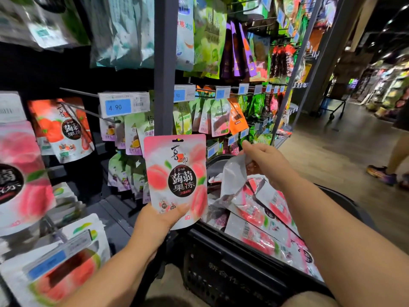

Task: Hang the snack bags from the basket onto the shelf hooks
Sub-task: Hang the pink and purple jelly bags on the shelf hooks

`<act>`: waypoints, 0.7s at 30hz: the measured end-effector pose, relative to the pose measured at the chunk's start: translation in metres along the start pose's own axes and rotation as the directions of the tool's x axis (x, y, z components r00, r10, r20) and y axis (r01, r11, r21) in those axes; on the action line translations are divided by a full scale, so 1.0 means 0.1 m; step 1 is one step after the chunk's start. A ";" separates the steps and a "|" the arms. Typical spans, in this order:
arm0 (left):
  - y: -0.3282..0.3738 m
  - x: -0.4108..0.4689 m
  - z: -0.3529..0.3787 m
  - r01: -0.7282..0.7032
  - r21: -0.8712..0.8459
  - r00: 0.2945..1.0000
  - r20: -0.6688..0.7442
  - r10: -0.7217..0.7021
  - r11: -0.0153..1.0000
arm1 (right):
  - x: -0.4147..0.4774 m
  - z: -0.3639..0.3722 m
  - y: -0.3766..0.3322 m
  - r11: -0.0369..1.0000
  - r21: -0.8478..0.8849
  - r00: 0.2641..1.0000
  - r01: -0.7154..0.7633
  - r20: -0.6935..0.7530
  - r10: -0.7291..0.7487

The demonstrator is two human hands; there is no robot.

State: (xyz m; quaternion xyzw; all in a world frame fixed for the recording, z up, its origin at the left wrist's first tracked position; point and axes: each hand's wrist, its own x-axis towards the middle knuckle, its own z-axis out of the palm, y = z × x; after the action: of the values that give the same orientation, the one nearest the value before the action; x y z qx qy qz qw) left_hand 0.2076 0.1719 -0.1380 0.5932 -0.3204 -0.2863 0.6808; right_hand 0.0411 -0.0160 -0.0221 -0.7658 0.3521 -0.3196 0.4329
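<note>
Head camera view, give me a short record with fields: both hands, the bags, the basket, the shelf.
left-hand grip: holds pink peach bag upright by its bottom edge
right-hand grip: pinches silver-backed bag above the basket
basket: black, holds many pink bags
shelf: orange bags hang on a hook; price tag reads 4.90

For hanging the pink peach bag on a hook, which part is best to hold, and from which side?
Grip the pink peach bag by its bottom edge, from below, as the left hand does. It stands upright and flat, and the hang hole at the top is free for a hook.
</note>
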 end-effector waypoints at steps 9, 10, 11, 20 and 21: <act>0.01 -0.01 0.01 -0.008 -0.009 1.000 0.006 0.008 1.000 | -0.08 -0.25 -0.04 0.904 -0.348 0.943 -0.249 0.127 0.309; 0.01 -0.01 0.01 -0.005 -0.014 1.000 0.009 0.006 1.000 | -0.10 -0.26 -0.03 0.871 -0.420 0.936 -0.255 0.121 0.332; 0.01 -0.01 0.02 -0.004 -0.016 1.000 0.009 0.004 1.000 | -0.11 -0.27 -0.04 0.828 -0.501 0.932 -0.250 0.107 0.346; 0.00 -0.02 0.02 0.037 -0.025 0.999 -0.006 -0.037 0.999 | -0.08 -0.21 0.29 0.762 -0.507 0.852 -0.404 0.096 0.515; 0.01 -0.03 0.02 0.038 -0.030 0.999 -0.002 -0.038 0.999 | -0.07 -0.22 0.31 0.774 -0.490 0.857 -0.402 0.096 0.506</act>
State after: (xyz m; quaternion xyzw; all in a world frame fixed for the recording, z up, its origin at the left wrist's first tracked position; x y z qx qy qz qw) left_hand 0.2043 0.1732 -0.1370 0.5892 -0.3038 -0.3030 0.6846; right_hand 0.0120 -0.0318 -0.0420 -0.7671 0.5411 -0.0261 0.3436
